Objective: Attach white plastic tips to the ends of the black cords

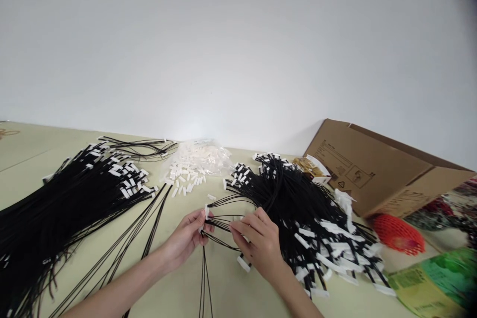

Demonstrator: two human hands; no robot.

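My left hand [192,235] pinches a white connector [207,210] from which several thin black wires [223,200] run to the right. A few more wires hang down below that hand. Close by, my right hand [261,238] has its thumb and fingers pressed together at those wires; its fingertips partly hide what they grip. Behind my right hand lies a big heap of black cables [294,194] with white ends. Loose white connectors [186,179] lie on the table beyond my left hand.
A large bundle of black wires [70,198] with white ends covers the left side. A clear plastic bag [203,154] of white pieces stands behind. On the right are a cardboard box [354,169], a red mesh-wrapped item [398,234] and a green bag [439,280].
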